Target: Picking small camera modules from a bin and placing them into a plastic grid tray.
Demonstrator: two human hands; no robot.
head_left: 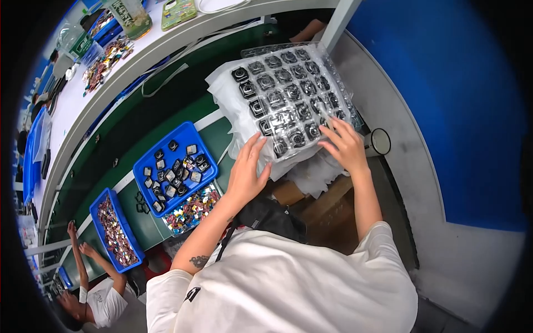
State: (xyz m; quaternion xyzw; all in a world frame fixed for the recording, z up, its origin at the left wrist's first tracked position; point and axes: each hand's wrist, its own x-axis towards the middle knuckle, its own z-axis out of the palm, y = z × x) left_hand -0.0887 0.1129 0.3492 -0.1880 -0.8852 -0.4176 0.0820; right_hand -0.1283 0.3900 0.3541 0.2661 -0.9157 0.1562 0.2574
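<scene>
A clear plastic blister tray (284,117) lies in front of me, its pockets holding rows of small black camera-like devices (292,91). White plastic sheeting (224,91) spreads beneath it. At the tray's near left corner is my left hand (247,175), open, fingers stretched forward and the thumb apart. My right hand (348,147) is open too, its spread fingers over the near right edge. Whether the fingertips touch the tray I cannot tell. Neither hand shows anything held.
Left of the tray, a blue bin (212,169) holds loose black devices, beside a heap of small colourful parts (191,211). Another blue bin (94,213) contains similar parts. A white-framed shelf (183,34) runs above the green bench. A round-topped container (380,142) stands right; a co-worker (105,299) sits lower left.
</scene>
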